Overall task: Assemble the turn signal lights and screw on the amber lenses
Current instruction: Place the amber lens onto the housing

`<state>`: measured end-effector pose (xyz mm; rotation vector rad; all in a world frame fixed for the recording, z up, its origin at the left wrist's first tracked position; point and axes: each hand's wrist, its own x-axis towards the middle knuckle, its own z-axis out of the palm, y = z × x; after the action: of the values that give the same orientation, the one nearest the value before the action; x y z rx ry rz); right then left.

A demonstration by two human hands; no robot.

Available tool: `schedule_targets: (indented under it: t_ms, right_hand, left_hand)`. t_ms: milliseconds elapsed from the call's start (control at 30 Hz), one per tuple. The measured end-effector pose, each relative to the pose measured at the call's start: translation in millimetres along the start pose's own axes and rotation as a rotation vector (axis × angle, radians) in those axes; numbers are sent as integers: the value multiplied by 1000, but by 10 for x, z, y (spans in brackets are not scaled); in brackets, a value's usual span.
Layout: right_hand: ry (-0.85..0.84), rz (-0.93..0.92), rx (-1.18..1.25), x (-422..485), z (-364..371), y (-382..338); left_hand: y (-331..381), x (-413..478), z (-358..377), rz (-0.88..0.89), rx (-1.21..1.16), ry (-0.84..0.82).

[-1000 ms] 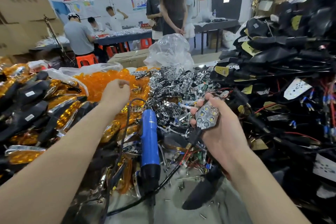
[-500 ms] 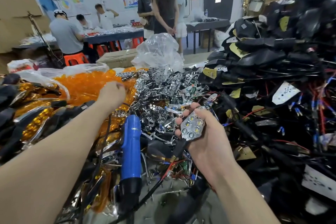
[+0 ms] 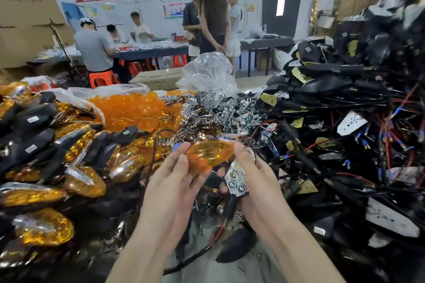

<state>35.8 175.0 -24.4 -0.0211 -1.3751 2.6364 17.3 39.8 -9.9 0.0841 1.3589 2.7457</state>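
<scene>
Two hands nearly together: left hand [image 3: 174, 181] pinches amber lens [image 3: 208, 153], right hand [image 3: 257, 181] grips LED reflector [image 3: 236, 179]; wall poster [image 3: 173, 3] writing unreadable.

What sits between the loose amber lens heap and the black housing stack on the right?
Head view: a heap of shiny reflector plates, with a crumpled clear bag at its back.

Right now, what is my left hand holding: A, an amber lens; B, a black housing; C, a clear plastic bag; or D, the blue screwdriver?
A: the left hand pinches the amber lens in its fingertips, next to the LED reflector plate gripped in the right hand.
</scene>
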Motion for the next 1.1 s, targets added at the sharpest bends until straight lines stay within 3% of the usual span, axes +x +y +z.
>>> schedule_targets:
  t_ms: [500,567,767,933,1100]
  right_hand:
    - [71,30,72,-125,-142,-28]
    - [63,34,73,-112,-143,-24]
    - [11,52,42,-107,-165,-24]
    - [-5,70,23,-126,-174,-29]
    - [-8,88,5,-146,-151,-16]
  left_hand:
    - [-96,-73,-263,1,267,-26]
    - [-100,-94,-277,96,426,-44]
    - [-176,-182,-278,624,1205,-94]
    - [-227,-190,-292,788,1402,-236]
    - [-226,-174,-310,824,1508,-201]
